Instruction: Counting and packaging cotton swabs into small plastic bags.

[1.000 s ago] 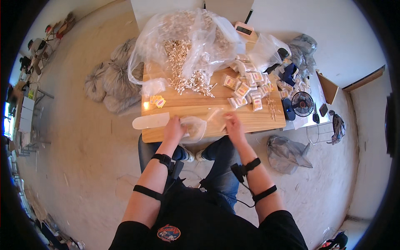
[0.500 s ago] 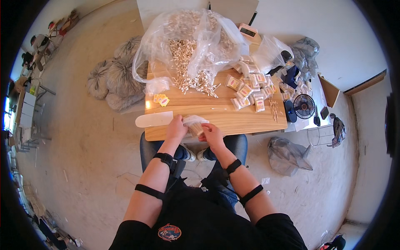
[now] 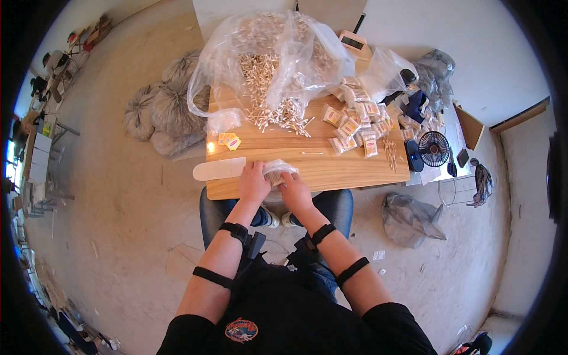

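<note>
At the front edge of the wooden table (image 3: pixel 337 168), a small clear plastic bag of cotton swabs (image 3: pixel 276 168) is between my hands. My left hand (image 3: pixel 255 182) grips the bag's left side with fingers closed. My right hand (image 3: pixel 294 190) pinches its right side, thumb up near the top. Under and left of my left hand lies a long white card strip (image 3: pixel 219 169) with a rounded end. One loose cotton swab (image 3: pixel 312 153) rests beyond my right hand. Several yellow-and-white labels (image 3: pixel 229 141) lie at the left.
A big open clear bag (image 3: pixel 207 77) spills a heap of loose cotton swabs (image 3: pixel 263 89) at the back. Filled swab packets (image 3: pixel 355 121) pile up at right, near scattered swabs (image 3: pixel 391 155) and a black fan (image 3: pixel 433 149). Grey sacks (image 3: pixel 171 112) sit on the floor at left.
The bag has come down closer to the tabletop and lies flatter. My right hand has moved left and turned, its fingers now over the bag's right side.
</note>
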Tool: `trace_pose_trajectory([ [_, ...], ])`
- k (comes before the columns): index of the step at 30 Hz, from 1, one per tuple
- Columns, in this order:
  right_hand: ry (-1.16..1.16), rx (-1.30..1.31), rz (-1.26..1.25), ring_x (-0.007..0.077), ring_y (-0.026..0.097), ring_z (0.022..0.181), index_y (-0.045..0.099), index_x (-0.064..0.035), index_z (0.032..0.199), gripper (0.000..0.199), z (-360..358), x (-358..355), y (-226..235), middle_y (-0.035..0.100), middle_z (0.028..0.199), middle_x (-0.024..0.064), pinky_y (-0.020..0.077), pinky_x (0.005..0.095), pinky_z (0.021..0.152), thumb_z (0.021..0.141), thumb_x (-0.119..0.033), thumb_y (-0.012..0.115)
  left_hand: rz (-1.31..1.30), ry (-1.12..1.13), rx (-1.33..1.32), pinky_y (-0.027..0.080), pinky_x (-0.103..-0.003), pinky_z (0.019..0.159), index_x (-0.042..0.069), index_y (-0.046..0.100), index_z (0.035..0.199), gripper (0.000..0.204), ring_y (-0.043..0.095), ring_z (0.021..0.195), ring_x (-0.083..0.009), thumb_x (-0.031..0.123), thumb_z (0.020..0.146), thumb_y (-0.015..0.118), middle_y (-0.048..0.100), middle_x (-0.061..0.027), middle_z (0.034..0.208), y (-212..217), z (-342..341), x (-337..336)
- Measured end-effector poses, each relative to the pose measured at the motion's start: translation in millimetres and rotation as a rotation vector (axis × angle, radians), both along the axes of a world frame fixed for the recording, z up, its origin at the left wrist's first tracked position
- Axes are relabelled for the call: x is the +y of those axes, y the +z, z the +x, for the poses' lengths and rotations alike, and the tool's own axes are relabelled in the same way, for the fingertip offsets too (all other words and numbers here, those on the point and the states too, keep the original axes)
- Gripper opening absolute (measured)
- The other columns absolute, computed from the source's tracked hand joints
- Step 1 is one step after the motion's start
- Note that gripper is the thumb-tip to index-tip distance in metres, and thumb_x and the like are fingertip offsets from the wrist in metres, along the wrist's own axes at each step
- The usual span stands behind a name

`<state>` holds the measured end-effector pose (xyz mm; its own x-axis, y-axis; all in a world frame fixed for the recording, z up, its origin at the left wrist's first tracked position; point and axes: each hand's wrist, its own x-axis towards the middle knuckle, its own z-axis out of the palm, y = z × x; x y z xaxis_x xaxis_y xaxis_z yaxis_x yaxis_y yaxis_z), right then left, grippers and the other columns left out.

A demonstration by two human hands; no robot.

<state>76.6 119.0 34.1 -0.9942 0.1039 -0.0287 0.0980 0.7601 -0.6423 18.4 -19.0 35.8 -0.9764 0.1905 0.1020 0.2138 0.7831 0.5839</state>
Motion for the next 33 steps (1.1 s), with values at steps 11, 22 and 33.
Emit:
trace_pose_trajectory([
  [11,0.377,0.303,0.293,0.0307,0.057,0.101,0.055,-0.0085,0.121,0.045,-12.4,17.3,-2.5,0.053,0.121,0.0086,0.0504,0.0417,0.082,0.076,-0.006,0.056,-0.028,-0.005,-0.036,0.047,-0.043,0.084,0.008,0.055,0.104,0.039,0.055,0.1,-0.0371,0.011,0.07,0.073,0.054,-0.017,0.103,-8.5,-6.9,0.9],
  [22,0.388,0.113,0.437,0.0305,0.059,0.087,0.055,-0.0123,0.119,0.042,-19.2,12.0,6.4,0.055,0.112,0.0046,0.0532,0.0397,0.073,0.077,-0.007,0.057,-0.072,-0.059,-0.071,0.044,-0.045,0.091,0.009,0.055,0.111,0.05,0.053,0.107,-0.0356,0.009,0.065,0.076,0.054,-0.016,0.112,0.9,-4.6,0.9],
  [33,0.02,0.359,0.205,0.0362,0.059,0.09,0.054,-0.0089,0.112,0.033,-16.1,27.8,-3.7,0.058,0.103,0.0135,0.0492,0.044,0.079,0.08,-0.011,0.06,-0.066,-0.257,-0.044,0.037,-0.046,0.101,0.009,0.05,0.129,0.072,0.045,0.125,-0.0317,0.021,0.065,0.081,0.049,-0.0116,0.135,-8.5,-0.1,-7.4],
])
